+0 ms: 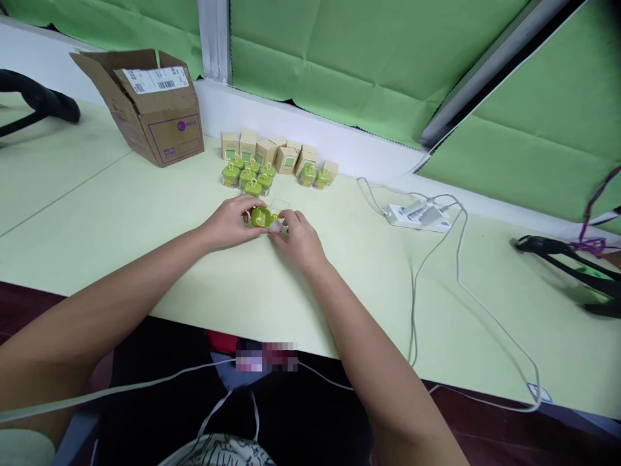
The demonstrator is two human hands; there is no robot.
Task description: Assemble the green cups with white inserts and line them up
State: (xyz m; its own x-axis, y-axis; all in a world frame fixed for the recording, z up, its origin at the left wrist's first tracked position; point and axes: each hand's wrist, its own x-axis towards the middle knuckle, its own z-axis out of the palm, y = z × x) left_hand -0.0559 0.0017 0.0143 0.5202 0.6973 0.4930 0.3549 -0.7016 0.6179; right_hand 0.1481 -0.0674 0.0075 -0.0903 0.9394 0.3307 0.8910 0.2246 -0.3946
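Observation:
Near the middle of the table, my left hand is closed around a small green lid, turned so its hollow inside shows. My right hand is pinched at the lid's right side, by a small yellow part and a whitish piece; which of these its fingers grip is hard to tell. A clear plastic cup shows just behind the fingers, partly hidden. Beyond my hands stand several small clear containers with green lids and pale loop handles, grouped together. Two more such containers sit to their right.
Several small cardboard boxes line the wall behind the containers. An open carton stands at the back left. A white power strip with looping cables lies to the right. Black stands occupy both table ends.

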